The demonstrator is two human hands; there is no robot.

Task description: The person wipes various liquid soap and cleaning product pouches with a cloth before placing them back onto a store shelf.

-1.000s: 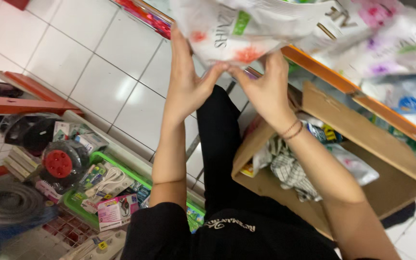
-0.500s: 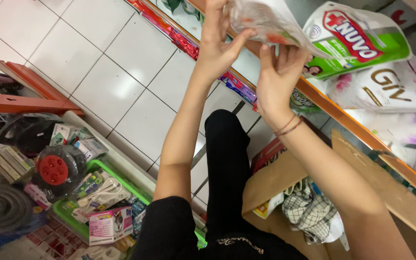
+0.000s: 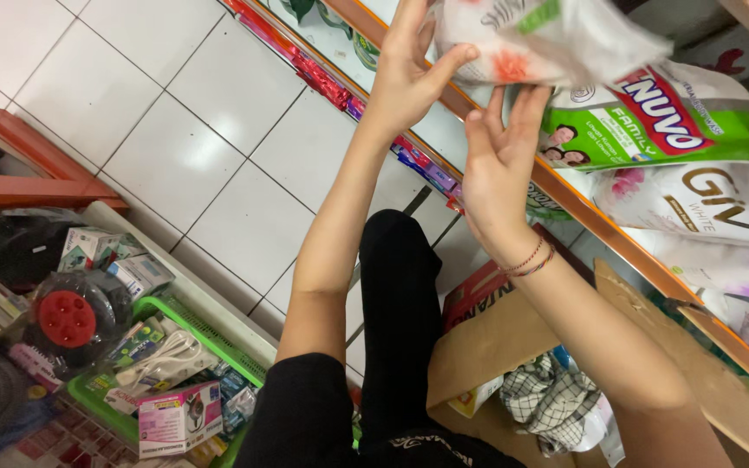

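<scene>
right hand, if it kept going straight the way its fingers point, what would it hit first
Most likely the white pouch held up by the left hand; the right hand has its fingertips just under it. The green pouch lies beside that line, though depth is unclear.

A small retail shop, seen at floor level.
Orange shelves (image 3: 600, 221) carry packaged refill pouches (image 3: 661, 130); a green basket (image 3: 218, 347) holds boxed goods on white floor tiles (image 3: 175, 156).

A white pouch (image 3: 548, 39) is held above green-and-white (image 3: 661, 121) and white floral (image 3: 704, 204) shelf pouches.
</scene>
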